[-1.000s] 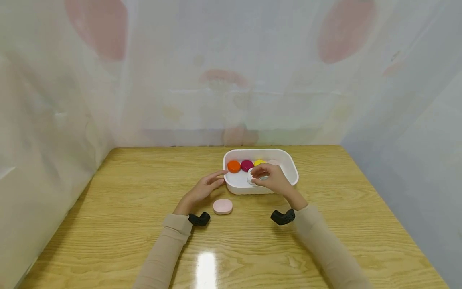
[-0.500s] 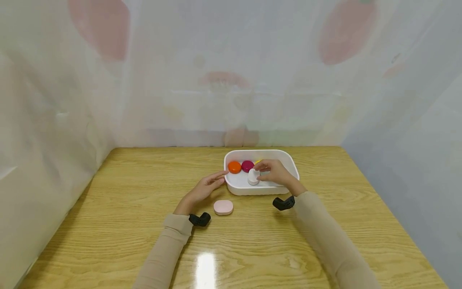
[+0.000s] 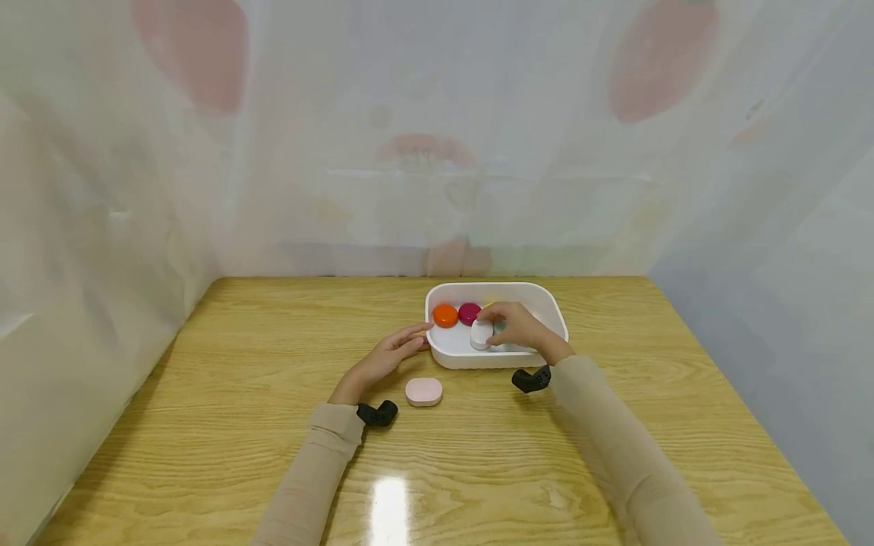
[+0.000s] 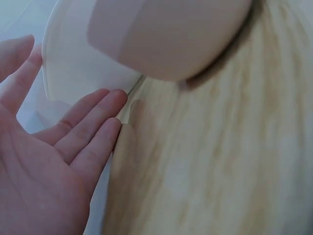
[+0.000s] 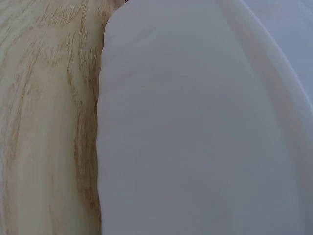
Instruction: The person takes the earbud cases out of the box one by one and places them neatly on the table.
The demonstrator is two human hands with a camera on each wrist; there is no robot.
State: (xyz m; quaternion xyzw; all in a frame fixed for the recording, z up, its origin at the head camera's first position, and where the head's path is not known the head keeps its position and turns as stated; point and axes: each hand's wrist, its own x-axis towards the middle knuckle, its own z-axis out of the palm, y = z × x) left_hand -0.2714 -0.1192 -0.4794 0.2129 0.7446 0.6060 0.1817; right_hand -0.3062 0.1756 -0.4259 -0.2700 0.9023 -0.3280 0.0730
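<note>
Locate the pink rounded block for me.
In the head view, the pink rounded block lies on the wooden table, close to the near-left corner of the white tray, below and right of the left hand.

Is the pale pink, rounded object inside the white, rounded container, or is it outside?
Outside: the pale pink, rounded object lies on the wooden table, in front of the white, rounded container.

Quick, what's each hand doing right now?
Left hand: open, at the left end of the white tray.
Right hand: closed, holding the small white piece.
</note>
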